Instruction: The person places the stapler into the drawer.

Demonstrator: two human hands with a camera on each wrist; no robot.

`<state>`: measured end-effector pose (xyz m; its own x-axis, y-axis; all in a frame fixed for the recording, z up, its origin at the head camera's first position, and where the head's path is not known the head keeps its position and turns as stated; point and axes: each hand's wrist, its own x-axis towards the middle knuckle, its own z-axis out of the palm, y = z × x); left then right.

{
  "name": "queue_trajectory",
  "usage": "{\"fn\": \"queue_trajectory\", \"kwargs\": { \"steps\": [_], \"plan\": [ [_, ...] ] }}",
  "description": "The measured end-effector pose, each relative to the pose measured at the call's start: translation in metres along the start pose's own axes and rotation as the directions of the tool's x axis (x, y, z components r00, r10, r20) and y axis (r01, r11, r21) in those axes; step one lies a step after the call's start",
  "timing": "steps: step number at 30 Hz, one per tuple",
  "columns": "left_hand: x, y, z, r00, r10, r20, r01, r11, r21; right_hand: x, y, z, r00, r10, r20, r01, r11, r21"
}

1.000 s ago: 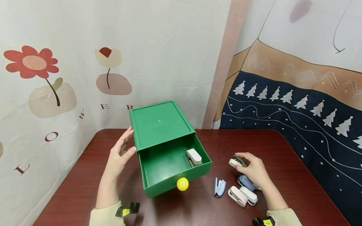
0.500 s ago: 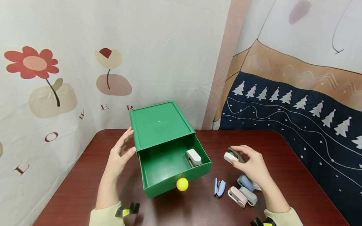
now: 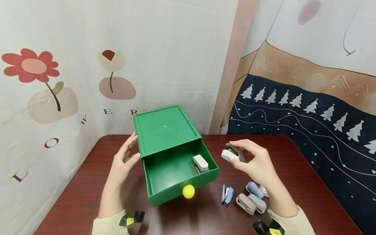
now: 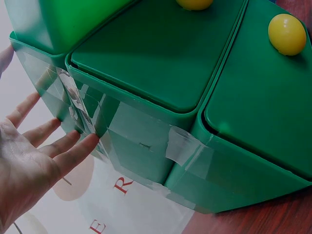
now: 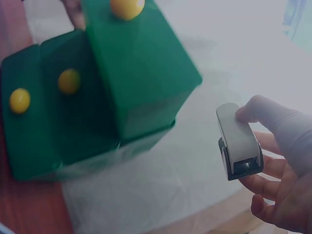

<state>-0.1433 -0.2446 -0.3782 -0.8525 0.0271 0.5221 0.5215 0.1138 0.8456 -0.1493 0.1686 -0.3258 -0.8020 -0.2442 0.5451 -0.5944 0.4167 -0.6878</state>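
Observation:
My right hand [image 3: 258,161] pinches a stapler [image 3: 230,155] with a white top and dark base, raised to the right of the green drawer unit [image 3: 167,130]. The right wrist view shows the thumb on this stapler's top [image 5: 238,129] and fingers beneath. The unit's top drawer [image 3: 167,174] is pulled out, with a yellow knob [image 3: 188,191] on its front. A white-topped stapler [image 3: 200,163] stands inside, at the right wall. On the unit's left side, my left hand [image 3: 124,161] rests its extended fingertips; the left wrist view shows them against the taped side wall [image 4: 139,141].
Right of the unit on the dark red table [image 3: 73,202] lie a light blue stapler [image 3: 227,195], a darker blue one [image 3: 254,190], a pinkish one [image 3: 245,204] and a grey one [image 3: 258,203]. A white piece [image 3: 264,191] shows beside my wrist. Printed curtains [image 3: 176,58] hang behind.
My right hand has lifted the stapler from near the group and carried it up and leftward, closer to the open drawer. My left hand and the drawer unit have stayed put.

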Motion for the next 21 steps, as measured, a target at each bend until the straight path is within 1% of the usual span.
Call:
{"fn": "queue_trajectory", "kwargs": {
  "steps": [4, 7, 12, 14, 18, 21],
  "plan": [
    [0.000, -0.001, 0.000, 1.000, -0.001, -0.002, 0.001, 1.000, -0.003, 0.009, -0.014, 0.005, 0.999, -0.043, 0.026, 0.042, 0.999, 0.020],
    [-0.001, -0.001, 0.000, 1.000, 0.001, -0.002, -0.001, 1.000, -0.002, 0.015, -0.022, 0.012, 0.994, -0.097, 0.057, 0.094, 0.994, 0.048],
    [-0.001, -0.001, 0.000, 1.000, 0.001, -0.006, -0.001, 1.000, 0.005, 0.025, -0.032, 0.026, 0.969, -0.212, 0.124, 0.195, 0.972, 0.132],
    [0.000, -0.001, 0.000, 1.000, 0.000, -0.007, 0.000, 1.000, 0.009, 0.028, -0.035, 0.032, 0.959, -0.245, 0.143, 0.220, 0.961, 0.169],
    [0.000, -0.001, 0.000, 1.000, -0.005, -0.006, 0.005, 1.000, 0.011, 0.033, -0.038, 0.045, 0.947, -0.269, 0.179, 0.228, 0.949, 0.217],
    [0.000, 0.000, 0.000, 1.000, -0.011, -0.007, 0.011, 1.000, 0.014, 0.037, -0.038, 0.053, 0.938, -0.273, 0.213, 0.225, 0.949, 0.222]
  ]
}}
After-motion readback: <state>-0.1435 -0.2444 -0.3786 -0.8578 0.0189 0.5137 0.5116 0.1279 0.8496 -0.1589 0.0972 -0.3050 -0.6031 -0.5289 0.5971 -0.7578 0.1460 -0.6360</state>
